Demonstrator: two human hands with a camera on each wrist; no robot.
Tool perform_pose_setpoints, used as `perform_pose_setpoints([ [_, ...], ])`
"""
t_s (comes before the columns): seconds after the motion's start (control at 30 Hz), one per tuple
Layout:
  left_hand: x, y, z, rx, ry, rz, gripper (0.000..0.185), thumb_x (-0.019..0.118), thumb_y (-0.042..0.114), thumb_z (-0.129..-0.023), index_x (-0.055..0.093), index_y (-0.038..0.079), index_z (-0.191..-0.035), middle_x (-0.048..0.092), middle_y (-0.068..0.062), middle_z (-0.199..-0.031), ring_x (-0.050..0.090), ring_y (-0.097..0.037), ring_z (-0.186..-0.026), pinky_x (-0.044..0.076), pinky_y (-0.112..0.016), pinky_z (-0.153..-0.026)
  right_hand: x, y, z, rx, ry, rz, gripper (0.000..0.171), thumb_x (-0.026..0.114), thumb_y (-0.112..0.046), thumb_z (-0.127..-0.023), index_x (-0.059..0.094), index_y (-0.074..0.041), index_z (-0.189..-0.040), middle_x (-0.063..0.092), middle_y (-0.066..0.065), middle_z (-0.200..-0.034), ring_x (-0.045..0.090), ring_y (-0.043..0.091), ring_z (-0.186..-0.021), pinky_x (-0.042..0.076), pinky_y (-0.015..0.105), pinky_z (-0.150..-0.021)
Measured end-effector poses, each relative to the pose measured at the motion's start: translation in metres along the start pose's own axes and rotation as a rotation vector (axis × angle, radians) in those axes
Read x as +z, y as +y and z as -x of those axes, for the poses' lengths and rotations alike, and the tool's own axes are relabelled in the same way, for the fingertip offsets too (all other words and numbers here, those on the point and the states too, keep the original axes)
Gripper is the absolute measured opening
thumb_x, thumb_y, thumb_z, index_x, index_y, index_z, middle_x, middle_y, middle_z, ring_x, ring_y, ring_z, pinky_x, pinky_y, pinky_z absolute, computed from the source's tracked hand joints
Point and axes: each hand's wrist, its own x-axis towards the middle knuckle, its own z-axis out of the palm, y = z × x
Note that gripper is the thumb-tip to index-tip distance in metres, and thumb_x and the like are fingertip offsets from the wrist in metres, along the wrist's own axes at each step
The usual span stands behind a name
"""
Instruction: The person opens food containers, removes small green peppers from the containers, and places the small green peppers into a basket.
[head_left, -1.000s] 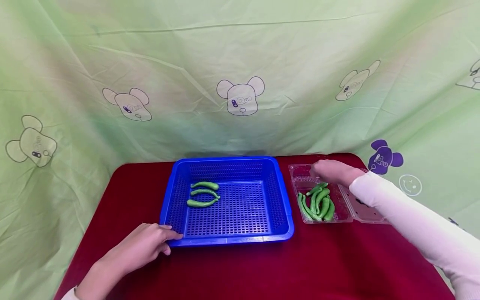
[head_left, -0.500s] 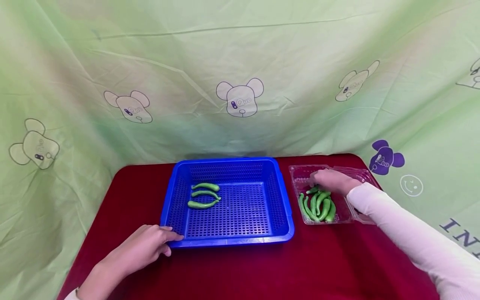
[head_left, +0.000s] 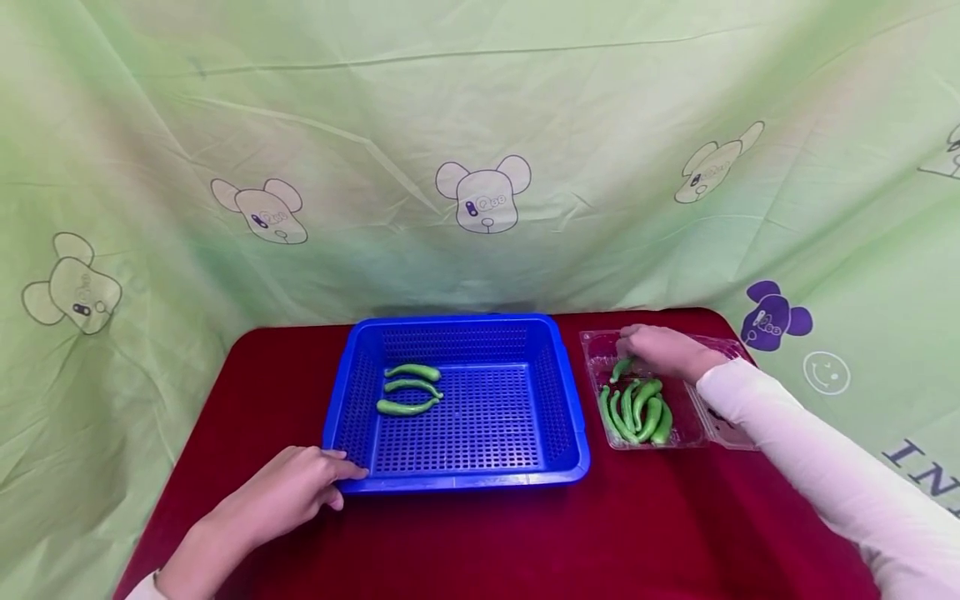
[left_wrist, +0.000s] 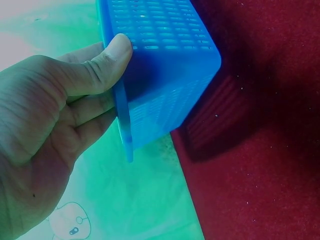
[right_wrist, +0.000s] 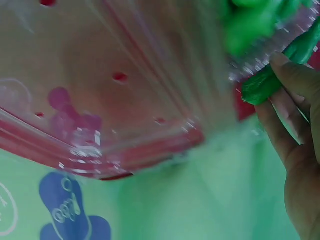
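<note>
My left hand (head_left: 288,487) pinches the near left corner of the blue plastic basket (head_left: 487,480). In the left wrist view, the thumb presses the outside of the basket (left_wrist: 167,70) and the fingers go behind its rim. Three green peppers (head_left: 408,407) lie side by side in the left part of the basket. At the right, my right hand (head_left: 663,350) pinches one green pepper (right_wrist: 262,86) between thumb and fingers, over the back of a clear plastic box (head_left: 681,410). Several more green peppers (head_left: 628,412) lie bunched in that box.
The box's clear lid (head_left: 731,432) lies folded back to the right, with holes in it. Dark red cloth (head_left: 480,542) covers the table. A pale green curtain (head_left: 360,250) with printed mouse heads hangs behind and at both sides.
My right hand dipped to the peppers in the box and has risen slightly with one pepper, now apart from the bunch. My left hand and the basket have stayed put.
</note>
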Motion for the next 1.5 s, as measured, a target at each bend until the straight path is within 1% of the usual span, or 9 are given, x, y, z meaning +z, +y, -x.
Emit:
perform_pose_setpoints([
  [0.13, -0.001, 0.0, -0.001, 0.0, -0.003, 0.005, 0.036, 0.081, -0.005, -0.077, 0.081, 0.012, -0.108, 0.076, 0.015, -0.079, 0.075, -0.034, -0.107, 0.063, -0.046, -0.087, -0.028, -0.006, -0.013, 0.032, 0.03, -0.01, 0.027, 0.082, 0.006, -0.076, 0.064, -0.014, -0.077, 0.062, 0.001, -0.081, 0.064, 0.018, -0.075, 0.057, 0.035, -0.062],
  [0.37, -0.001, 0.0, -0.001, -0.016, -0.007, -0.004, 0.034, 0.081, -0.004, -0.077, 0.081, 0.011, -0.108, 0.077, 0.014, -0.082, 0.075, -0.033, -0.107, 0.063, -0.046, -0.088, -0.081, -0.03, -0.057, 0.04, 0.07, -0.04, 0.017, 0.078, 0.004, -0.082, 0.068, -0.005, -0.093, 0.068, 0.008, -0.091, 0.069, 0.025, -0.084, 0.062, 0.044, -0.076],
  [0.47, -0.001, 0.0, -0.001, -0.019, -0.011, 0.001, 0.035, 0.08, -0.004, -0.077, 0.081, 0.011, -0.108, 0.077, 0.014, -0.081, 0.075, -0.033, -0.107, 0.063, -0.046, -0.088, -0.095, -0.05, -0.082, 0.015, 0.07, -0.052, 0.017, 0.077, 0.0, -0.085, 0.069, -0.004, -0.099, 0.069, 0.009, -0.096, 0.069, 0.027, -0.089, 0.062, 0.047, -0.084],
  [0.63, -0.001, 0.001, -0.002, -0.001, -0.001, 0.007, 0.035, 0.081, -0.004, -0.077, 0.081, 0.011, -0.108, 0.075, 0.016, -0.078, 0.075, -0.034, -0.107, 0.063, -0.046, -0.088, -0.102, -0.095, -0.122, -0.036, 0.03, -0.076, 0.017, 0.078, -0.004, -0.086, 0.067, -0.005, -0.098, 0.068, 0.007, -0.094, 0.068, 0.025, -0.088, 0.061, 0.043, -0.085],
  [0.8, 0.001, 0.001, -0.005, 0.001, -0.008, 0.008, 0.034, 0.081, -0.004, -0.078, 0.081, 0.012, -0.108, 0.073, 0.019, -0.076, 0.075, -0.034, -0.108, 0.063, -0.047, -0.089, -0.09, -0.137, -0.154, -0.088, 0.003, -0.052, 0.017, 0.077, -0.002, -0.084, 0.068, -0.006, -0.098, 0.07, 0.007, -0.096, 0.07, 0.025, -0.089, 0.062, 0.041, -0.084],
  [0.93, -0.001, 0.001, -0.004, -0.015, -0.019, 0.013, 0.035, 0.08, -0.006, -0.077, 0.081, 0.012, -0.107, 0.071, 0.022, -0.073, 0.075, -0.033, -0.108, 0.063, -0.046, -0.089, -0.073, -0.173, -0.183, -0.102, -0.03, 0.003, 0.012, 0.069, 0.0, -0.088, 0.069, -0.009, -0.095, 0.071, 0.007, -0.095, 0.071, 0.026, -0.088, 0.063, 0.04, -0.079],
  [1.17, -0.003, -0.002, -0.004, -0.02, -0.017, 0.016, 0.032, 0.08, -0.004, -0.078, 0.082, 0.013, -0.105, 0.076, 0.016, -0.08, 0.075, -0.033, -0.107, 0.064, -0.045, -0.087, -0.041, -0.247, -0.228, -0.001, -0.139, 0.083, 0.015, 0.063, -0.004, -0.095, 0.074, -0.015, -0.098, 0.076, 0.004, -0.104, 0.073, 0.023, -0.095, 0.063, 0.039, -0.085],
  [1.33, -0.002, -0.001, -0.006, -0.02, -0.013, 0.017, 0.031, 0.081, -0.003, -0.078, 0.082, 0.012, -0.106, 0.073, 0.019, -0.075, 0.075, -0.033, -0.108, 0.064, -0.044, -0.087, -0.017, -0.28, -0.237, -0.027, -0.179, 0.138, 0.014, 0.063, -0.01, -0.097, 0.074, -0.018, -0.098, 0.076, 0.002, -0.107, 0.073, 0.02, -0.097, 0.064, 0.035, -0.086],
  [1.5, -0.003, -0.001, -0.005, -0.018, -0.013, 0.016, 0.032, 0.081, -0.003, -0.078, 0.082, 0.013, -0.106, 0.073, 0.019, -0.074, 0.075, -0.033, -0.108, 0.064, -0.045, -0.086, 0.002, -0.295, -0.236, -0.044, -0.202, 0.158, 0.01, 0.065, -0.014, -0.098, 0.074, -0.021, -0.096, 0.076, -0.003, -0.103, 0.073, 0.012, -0.095, 0.063, 0.027, -0.083],
])
